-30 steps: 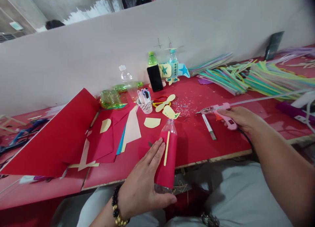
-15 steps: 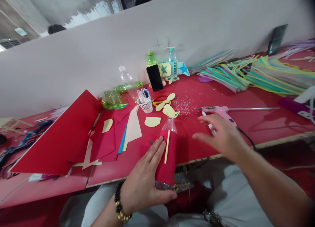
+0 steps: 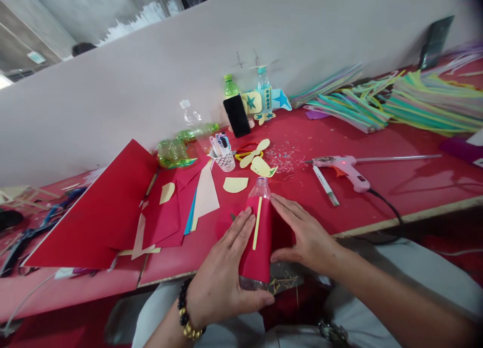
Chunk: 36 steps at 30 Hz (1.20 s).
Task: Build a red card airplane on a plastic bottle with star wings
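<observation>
A clear plastic bottle (image 3: 260, 187) wrapped in red paper (image 3: 247, 260) lies on its side at the table's front edge, neck pointing away from me. A thin pale yellow strip (image 3: 257, 224) runs lengthwise on the wrap. My left hand (image 3: 222, 267) holds the bottle from the left, fingers laid along the wrap and thumb near its base. From the right, my right hand (image 3: 305, 232) holds the same bottle, its fingertips by the shoulder and its thumb lower down. Right of it lie a pink glue gun (image 3: 345, 169), with a glue stick in its back, and a white marker (image 3: 325, 184).
Paper pieces (image 3: 206, 192) and an upright red board (image 3: 98, 212) are on the left. Behind stand a pen cup (image 3: 224, 159), a phone (image 3: 237, 116) and a decorated bottle (image 3: 265, 93). Bundles of coloured glue sticks (image 3: 350, 109) lie at the back right.
My right hand has moved left from over the glue gun area to the bottle's right side. My left hand stays on the bottle. The glue gun and marker are now uncovered.
</observation>
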Available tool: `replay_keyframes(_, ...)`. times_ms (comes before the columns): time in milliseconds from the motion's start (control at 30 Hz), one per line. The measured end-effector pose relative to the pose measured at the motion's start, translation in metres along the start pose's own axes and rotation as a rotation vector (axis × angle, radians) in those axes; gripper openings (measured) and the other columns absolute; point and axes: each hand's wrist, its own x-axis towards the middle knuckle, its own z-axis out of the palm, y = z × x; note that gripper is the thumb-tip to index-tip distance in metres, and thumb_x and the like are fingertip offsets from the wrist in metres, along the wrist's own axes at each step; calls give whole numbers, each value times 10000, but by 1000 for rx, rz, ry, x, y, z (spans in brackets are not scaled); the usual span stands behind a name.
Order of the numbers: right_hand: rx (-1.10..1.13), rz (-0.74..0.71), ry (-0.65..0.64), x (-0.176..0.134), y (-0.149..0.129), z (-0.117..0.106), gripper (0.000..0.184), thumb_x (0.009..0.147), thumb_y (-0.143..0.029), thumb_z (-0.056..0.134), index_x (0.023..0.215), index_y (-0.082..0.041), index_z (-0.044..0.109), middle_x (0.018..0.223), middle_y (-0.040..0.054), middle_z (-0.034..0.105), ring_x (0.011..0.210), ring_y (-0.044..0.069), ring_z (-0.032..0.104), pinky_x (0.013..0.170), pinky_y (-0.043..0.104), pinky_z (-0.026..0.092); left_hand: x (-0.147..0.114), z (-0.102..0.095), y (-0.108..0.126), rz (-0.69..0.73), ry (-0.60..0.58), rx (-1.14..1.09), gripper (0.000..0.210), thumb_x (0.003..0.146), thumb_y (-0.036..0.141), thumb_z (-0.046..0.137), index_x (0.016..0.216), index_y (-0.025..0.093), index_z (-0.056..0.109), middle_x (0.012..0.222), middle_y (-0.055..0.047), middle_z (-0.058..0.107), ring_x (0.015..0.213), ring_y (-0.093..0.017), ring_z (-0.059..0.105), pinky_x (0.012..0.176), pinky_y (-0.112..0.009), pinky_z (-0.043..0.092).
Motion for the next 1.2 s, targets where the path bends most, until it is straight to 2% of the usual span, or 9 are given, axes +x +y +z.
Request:
replay_keyframes(267,-1,-27,23,0,1,2,1127,649,-654,721,1539,-201,198,1517,175,378,1388,349,365,1099,557,375,1,-1,2,-17,-7,53,1228,646,663,731,1541,238,6,1613,-115,75,1469,-326,152,1169,-519,267)
replay_keyframes(600,38,13,-4,-2,0,-3,1099,645,-693,692,1519,-191,253,1513,170,378,1395,333,354,1114,532,365,3,-5,10,-2,-23,201,1244,623,639,747,1542,233,12,1613,-87,104,1466,-323,166,1176,-515,260)
replay_keyframes(867,119,40,136,0,-10,2,1002,673,-643,714,1486,-230,297,1492,156,372,1383,340,356,1110,514,379,4,-2,11,26,0,193,1198,654,707,680,1545,222,43,1612,-76,120,1462,-336,170,1180,-509,244)
replay_keyframes(1067,143,52,114,6,-10,3,946,692,-591,727,1460,-208,329,1481,146,374,1380,315,360,1123,468,376,5,-2,13,34,1,203,1209,640,697,696,1545,213,57,1613,-67,116,1464,-333,165,1191,-493,216)
replay_keyframes(1200,130,57,95,6,-10,2,995,667,-595,743,1471,-214,299,1489,146,356,1386,319,345,1126,472,367,5,-2,14,36,-4,216,1200,652,701,680,1546,202,54,1614,-67,106,1468,-324,154,1192,-489,214)
